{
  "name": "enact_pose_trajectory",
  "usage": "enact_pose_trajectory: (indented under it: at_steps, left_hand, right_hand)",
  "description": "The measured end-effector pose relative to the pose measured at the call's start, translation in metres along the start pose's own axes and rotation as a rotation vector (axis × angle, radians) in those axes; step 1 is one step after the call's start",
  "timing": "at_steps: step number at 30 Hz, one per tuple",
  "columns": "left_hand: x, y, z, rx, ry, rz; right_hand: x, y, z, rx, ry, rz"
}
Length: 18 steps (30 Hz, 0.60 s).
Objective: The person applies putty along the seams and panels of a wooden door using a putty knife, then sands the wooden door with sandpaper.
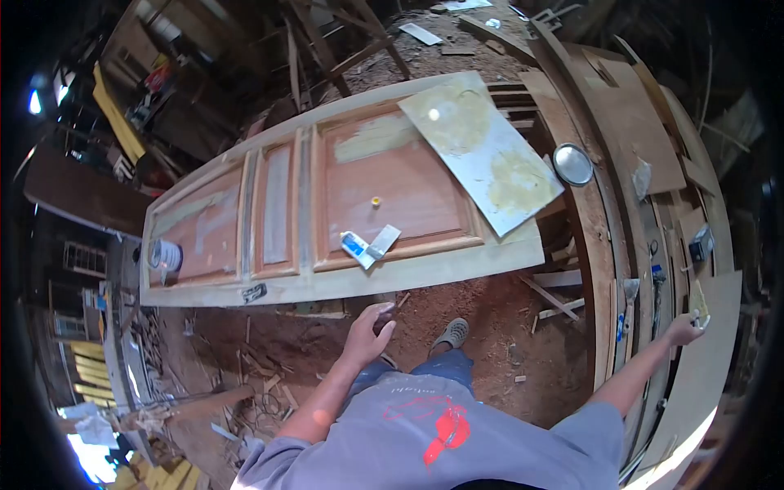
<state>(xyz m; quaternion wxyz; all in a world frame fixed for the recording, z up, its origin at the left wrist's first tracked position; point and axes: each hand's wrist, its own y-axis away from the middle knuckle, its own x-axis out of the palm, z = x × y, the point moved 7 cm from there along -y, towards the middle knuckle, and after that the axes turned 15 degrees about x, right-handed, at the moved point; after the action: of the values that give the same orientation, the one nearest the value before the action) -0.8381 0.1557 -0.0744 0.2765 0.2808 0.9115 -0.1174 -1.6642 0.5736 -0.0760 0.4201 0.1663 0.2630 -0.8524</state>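
My left hand (367,333) is in front of the panelled wooden door (384,287), with thumb and fingers apart and nothing in them. Far to the right, my right hand (684,329) is closed on a thin, pale yellowish piece (701,305) whose kind is too small to make out. On the door lie a blue-and-white tube (356,247), a grey flat scraper blade (384,241) and a small yellow cap (376,202). A white board (523,214) smeared with yellowish putty rests across the door's right end. Pale putty streaks mark the door panels.
A white tub (167,256) stands at the door's left end. A round metal lid (572,164) lies beside the board. Along the right bench are a scraper (630,292), a small dark box (701,243) and long planks (600,237). Wood scraps litter the reddish floor (498,327).
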Motion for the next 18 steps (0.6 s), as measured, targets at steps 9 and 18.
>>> enact_pose_trajectory:
  at_steps: [9, 18]
  left_hand:
    - [-0.021, -0.013, -0.025, -0.116, 0.928, -0.25]
    - [-0.175, 0.08, 0.007, -0.066, 1.057, -0.529]
  right_hand:
    - [-0.115, 0.628, 0.232, -0.037, -0.225, 1.652]
    - [-0.301, 0.856, 0.305, -1.119, -0.445, 1.776]
